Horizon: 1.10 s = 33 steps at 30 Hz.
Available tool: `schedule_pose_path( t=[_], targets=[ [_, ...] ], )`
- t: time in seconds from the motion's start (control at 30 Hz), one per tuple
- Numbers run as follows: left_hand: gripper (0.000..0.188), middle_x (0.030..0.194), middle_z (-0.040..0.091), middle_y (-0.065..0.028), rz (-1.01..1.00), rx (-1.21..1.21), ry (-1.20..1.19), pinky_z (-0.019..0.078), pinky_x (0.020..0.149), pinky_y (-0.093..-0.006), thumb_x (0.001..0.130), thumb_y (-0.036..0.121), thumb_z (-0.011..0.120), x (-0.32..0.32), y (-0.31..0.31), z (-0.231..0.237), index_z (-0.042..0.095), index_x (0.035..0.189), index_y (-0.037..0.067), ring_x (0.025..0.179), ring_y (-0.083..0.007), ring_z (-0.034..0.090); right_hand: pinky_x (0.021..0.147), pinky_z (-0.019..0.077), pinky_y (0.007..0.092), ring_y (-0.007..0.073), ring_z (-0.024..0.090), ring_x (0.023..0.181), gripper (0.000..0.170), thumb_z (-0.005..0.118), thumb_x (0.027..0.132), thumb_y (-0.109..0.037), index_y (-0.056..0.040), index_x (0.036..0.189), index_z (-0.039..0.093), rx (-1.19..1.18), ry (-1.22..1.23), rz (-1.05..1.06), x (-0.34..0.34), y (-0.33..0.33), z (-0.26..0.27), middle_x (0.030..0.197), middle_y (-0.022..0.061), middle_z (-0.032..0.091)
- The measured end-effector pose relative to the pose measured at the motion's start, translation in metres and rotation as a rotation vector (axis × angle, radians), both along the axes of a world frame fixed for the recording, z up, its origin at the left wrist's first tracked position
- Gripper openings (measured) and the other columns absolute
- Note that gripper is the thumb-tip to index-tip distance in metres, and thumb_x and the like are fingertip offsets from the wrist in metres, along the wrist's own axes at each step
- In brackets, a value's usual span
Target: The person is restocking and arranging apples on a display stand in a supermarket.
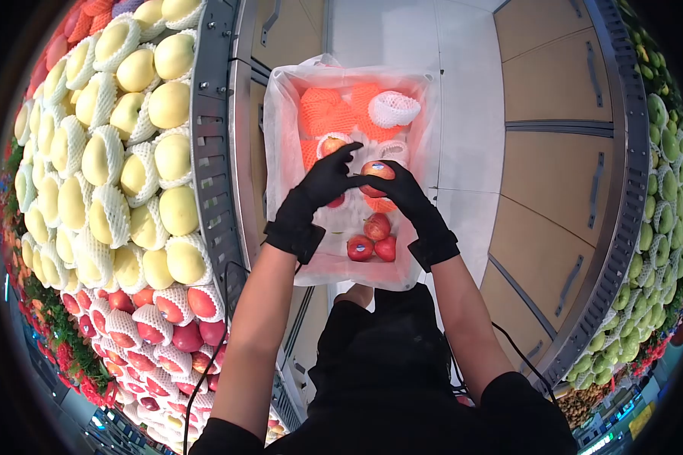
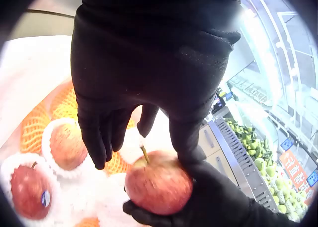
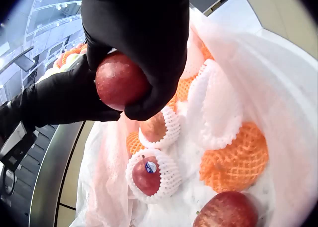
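Note:
Both hands wear black gloves over the lined box. My right hand (image 1: 408, 196) grips a red apple (image 1: 377, 173) with a small sticker, fingers and thumb curled round its sides. The stem of this apple (image 2: 158, 184) shows in the left wrist view. My left hand (image 1: 320, 182) is close beside it, fingers spread and the thumb reaching to the apple's side. Below, in the right wrist view, lie an apple in a white foam net (image 3: 147, 178) and another netted apple (image 3: 155, 127). Several bare red apples (image 1: 376, 226) sit at the near end of the box.
The box has a translucent white liner (image 1: 281, 152). Orange foam nets (image 1: 326, 112) and a white foam net (image 1: 393, 109) fill its far end. A sloped display of yellow fruit in nets (image 1: 99, 159) rises on the left. Tan cabinets (image 1: 550, 189) and green fruit (image 1: 664, 197) stand right.

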<state>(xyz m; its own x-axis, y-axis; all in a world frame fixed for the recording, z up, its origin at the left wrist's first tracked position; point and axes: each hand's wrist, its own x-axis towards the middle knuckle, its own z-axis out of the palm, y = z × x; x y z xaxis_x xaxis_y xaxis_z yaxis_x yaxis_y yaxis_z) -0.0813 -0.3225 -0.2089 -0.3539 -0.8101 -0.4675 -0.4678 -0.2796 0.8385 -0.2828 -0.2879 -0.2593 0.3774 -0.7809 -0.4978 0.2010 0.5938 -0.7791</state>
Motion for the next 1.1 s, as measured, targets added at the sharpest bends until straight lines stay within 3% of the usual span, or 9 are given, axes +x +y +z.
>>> schedule_pose_path(
  t=[0.13, 0.23, 0.37, 0.53, 0.67, 0.77, 0.8, 0.93, 1.1],
  targets=[
    [0.055, 0.132, 0.055, -0.0166, 0.089, -0.173, 0.116, 0.0455, 0.095, -0.0370, 0.092, 0.026, 0.065, -0.020, -0.047, -0.012, 0.046, 0.142, 0.014, 0.110, -0.0273, 0.058, 0.086, 0.0517, 0.0279, 0.0144, 0.060, 0.099, 0.056, 0.080, 0.080, -0.022, -0.0020, 0.123, 0.052, -0.074, 0.201, -0.103, -0.016, 0.005, 0.004, 0.113, 0.0070, 0.060],
    [0.055, 0.142, 0.047, -0.0137, 0.036, -0.436, -0.084, 0.0496, 0.087, -0.0291, 0.096, 0.029, 0.060, -0.049, -0.059, -0.052, 0.042, 0.145, 0.014, 0.102, -0.0175, 0.060, 0.084, 0.0536, 0.0307, 0.0172, 0.061, 0.101, 0.059, 0.075, 0.084, -0.027, -0.0023, 0.129, 0.047, -0.029, 0.259, -0.131, -0.025, 0.011, 0.002, 0.117, 0.0085, 0.058],
    [0.048, 0.128, 0.059, -0.0146, 0.102, -0.094, 0.062, 0.0527, 0.082, -0.0295, 0.098, 0.036, 0.055, -0.059, -0.057, -0.058, 0.053, 0.135, 0.006, 0.101, -0.0180, 0.062, 0.079, 0.0563, 0.0352, 0.0196, 0.061, 0.101, 0.057, 0.069, 0.088, -0.029, -0.0021, 0.132, 0.045, 0.177, 0.048, -0.215, -0.037, 0.015, 0.032, 0.118, 0.0106, 0.056],
    [0.039, 0.097, 0.066, -0.0100, 0.567, 0.132, 0.197, 0.0560, 0.065, -0.0276, 0.091, 0.031, 0.066, -0.045, -0.028, -0.031, 0.063, 0.112, -0.001, 0.073, -0.0152, 0.067, 0.078, 0.0557, 0.0355, 0.0193, 0.059, 0.105, 0.059, 0.072, 0.086, -0.029, -0.0022, 0.132, 0.046, 0.134, -0.049, -0.247, -0.055, 0.024, 0.033, 0.117, 0.0104, 0.057],
    [0.044, 0.108, 0.066, -0.0200, 0.477, -0.195, -0.188, 0.0519, 0.088, -0.0368, 0.075, 0.020, 0.077, -0.008, 0.001, -0.023, 0.062, 0.113, 0.002, 0.099, -0.0330, 0.066, 0.087, 0.0512, 0.0312, 0.0164, 0.058, 0.105, 0.061, 0.075, 0.082, -0.022, -0.0002, 0.131, 0.046, -0.003, 0.173, -0.169, -0.054, 0.017, 0.045, 0.116, 0.0097, 0.058],
    [0.051, 0.121, 0.060, -0.0205, 0.419, -0.405, -0.221, 0.0490, 0.095, -0.0382, 0.074, 0.016, 0.077, 0.015, 0.021, -0.034, 0.058, 0.119, 0.003, 0.111, -0.0344, 0.060, 0.087, 0.0505, 0.0296, 0.0151, 0.059, 0.103, 0.057, 0.076, 0.080, -0.023, 0.0011, 0.126, 0.051, -0.066, 0.255, -0.088, -0.034, 0.003, 0.075, 0.113, 0.0088, 0.061],
    [0.059, 0.126, 0.058, -0.0157, 0.363, -0.522, -0.300, 0.0525, 0.089, -0.0327, 0.072, 0.007, 0.080, 0.018, 0.027, -0.034, 0.053, 0.125, 0.004, 0.106, -0.0241, 0.064, 0.087, 0.0505, 0.0293, 0.0148, 0.060, 0.101, 0.056, 0.077, 0.080, -0.024, 0.0015, 0.124, 0.054, -0.090, 0.284, -0.058, -0.023, 0.000, 0.080, 0.112, 0.0085, 0.061],
    [0.061, 0.134, 0.052, -0.0216, 0.300, -0.492, -0.394, 0.0412, 0.105, -0.0397, 0.075, 0.013, 0.076, 0.023, 0.050, -0.024, 0.051, 0.130, 0.003, 0.124, -0.0361, 0.051, 0.079, 0.0494, 0.0286, 0.0135, 0.062, 0.090, 0.041, 0.073, 0.084, -0.029, 0.0016, 0.110, 0.065, -0.050, 0.209, -0.140, 0.032, -0.005, 0.094, 0.097, 0.0067, 0.068],
    [0.065, 0.139, 0.047, -0.0216, 0.425, -0.375, 0.076, 0.0423, 0.104, -0.0372, 0.076, 0.005, 0.075, 0.029, 0.061, -0.023, 0.047, 0.135, 0.004, 0.127, -0.0342, 0.049, 0.080, 0.0502, 0.0297, 0.0163, 0.062, 0.092, 0.048, 0.079, 0.079, -0.030, 0.0037, 0.109, 0.062, -0.265, 0.397, -0.007, 0.072, -0.002, 0.066, 0.097, 0.0108, 0.066]
  ],
)
